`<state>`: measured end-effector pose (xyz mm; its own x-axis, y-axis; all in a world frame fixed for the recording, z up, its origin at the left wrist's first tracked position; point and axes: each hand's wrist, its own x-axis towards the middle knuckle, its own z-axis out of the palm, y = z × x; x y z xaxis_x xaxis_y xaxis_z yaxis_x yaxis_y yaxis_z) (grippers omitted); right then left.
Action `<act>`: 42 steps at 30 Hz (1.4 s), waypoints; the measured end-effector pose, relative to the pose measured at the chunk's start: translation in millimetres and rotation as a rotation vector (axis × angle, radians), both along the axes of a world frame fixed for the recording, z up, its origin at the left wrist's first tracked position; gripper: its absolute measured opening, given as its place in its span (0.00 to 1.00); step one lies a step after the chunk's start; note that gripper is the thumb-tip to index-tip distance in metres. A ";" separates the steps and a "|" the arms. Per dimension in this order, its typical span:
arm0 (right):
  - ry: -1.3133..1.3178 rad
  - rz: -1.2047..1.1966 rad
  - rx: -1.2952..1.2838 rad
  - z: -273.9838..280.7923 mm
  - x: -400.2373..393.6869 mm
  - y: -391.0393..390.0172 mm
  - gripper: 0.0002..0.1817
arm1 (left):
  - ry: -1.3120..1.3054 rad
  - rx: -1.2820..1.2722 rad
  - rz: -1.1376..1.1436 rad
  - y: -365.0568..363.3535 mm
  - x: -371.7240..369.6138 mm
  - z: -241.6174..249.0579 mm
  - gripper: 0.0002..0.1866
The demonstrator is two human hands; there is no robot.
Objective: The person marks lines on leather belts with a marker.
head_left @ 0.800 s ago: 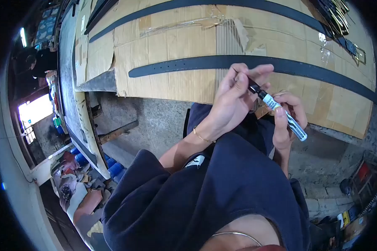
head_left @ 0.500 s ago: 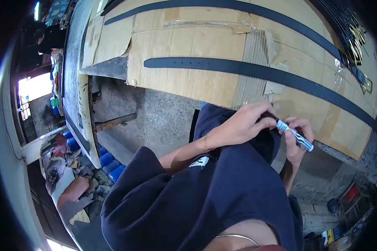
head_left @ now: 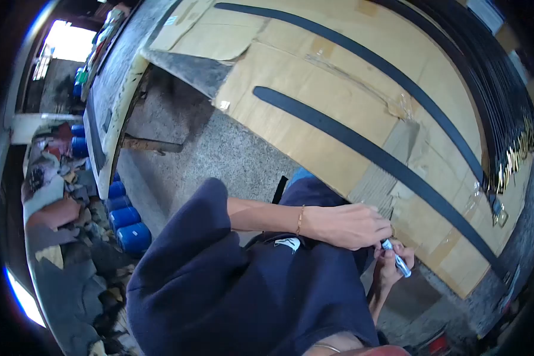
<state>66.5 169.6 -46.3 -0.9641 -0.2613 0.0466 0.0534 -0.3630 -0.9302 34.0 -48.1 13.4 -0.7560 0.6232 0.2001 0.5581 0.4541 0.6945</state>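
Observation:
A marker pen (head_left: 401,265) with a pale blue, white and dark barrel is held between my two hands in front of my body, just off the cardboard's near edge. My left hand (head_left: 351,226), a bracelet at its wrist, has its fingers closed round the marker's upper end, which they mostly hide. Fingers of my right hand (head_left: 388,267) grip the barrel from below. Beyond the hands, a dark belt strap (head_left: 362,145) lies across the cardboard (head_left: 314,148). A second belt (head_left: 368,56) runs alongside it, with a buckle (head_left: 501,216) at its right end.
Many dark straps with brass-coloured ends (head_left: 516,157) are bunched at the right. A grey table (head_left: 115,101) adjoins at left, a wooden bar (head_left: 154,145) beneath. Blue containers (head_left: 132,236) and leather scraps (head_left: 56,213) lie lower left.
The view has swung, so the cardboard and belts slant more steeply. My hands are lower in view and closer together; the left has turned over the marker's end, covering more of it.

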 end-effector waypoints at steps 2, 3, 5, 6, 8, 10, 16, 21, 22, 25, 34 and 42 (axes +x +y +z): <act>0.025 0.012 0.159 -3.9 0.3 -3.0 0.12 | 0.031 -0.109 -0.039 -7.6 2.7 -2.9 0.12; 0.036 0.024 0.157 -4.7 -0.4 -3.6 0.12 | 0.040 -0.112 -0.025 -10.5 6.0 -7.7 0.12; 0.007 0.213 0.318 -4.9 -4.7 -2.1 0.20 | -0.101 -0.055 -0.064 -12.5 11.0 -17.0 0.12; 0.014 0.218 0.321 -2.7 -8.2 -0.8 0.20 | -0.095 -0.054 -0.058 -15.8 11.5 -18.0 0.12; -0.122 0.221 0.201 9.0 -14.6 8.8 0.32 | -0.126 -0.076 0.054 -23.2 16.3 -19.5 0.12; -0.233 0.264 0.162 26.2 -26.6 19.1 0.37 | -0.175 -0.091 0.086 -27.2 21.6 -13.3 0.12; -0.181 0.472 0.579 49.1 -28.6 -27.7 0.16 | -0.155 -0.115 0.017 -30.0 18.1 -5.7 0.18; -0.001 0.447 0.483 60.4 -16.4 -36.7 0.11 | -0.346 -0.130 0.036 -31.1 40.9 5.9 0.15; -0.015 0.513 0.487 59.4 -12.6 -38.7 0.10 | -0.335 -0.147 -0.001 -33.8 43.6 9.8 0.15; 0.026 0.477 0.376 50.8 -5.3 -49.5 0.10 | -0.451 -0.195 0.092 -36.4 46.9 12.6 0.14; 0.103 0.015 0.673 60.8 -71.3 61.2 0.13 | -0.081 -0.389 0.593 -100.7 -9.3 8.3 0.06; 0.356 -0.684 1.624 42.5 -181.0 360.8 0.33 | 0.107 -0.579 0.728 -184.3 -21.0 -23.9 0.24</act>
<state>-114.5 530.4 -3.7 -0.9115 0.1471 0.3842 0.0395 0.9609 -0.2741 13.0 -232.4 -10.5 -0.9949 0.0279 0.0974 0.0482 0.9760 0.2125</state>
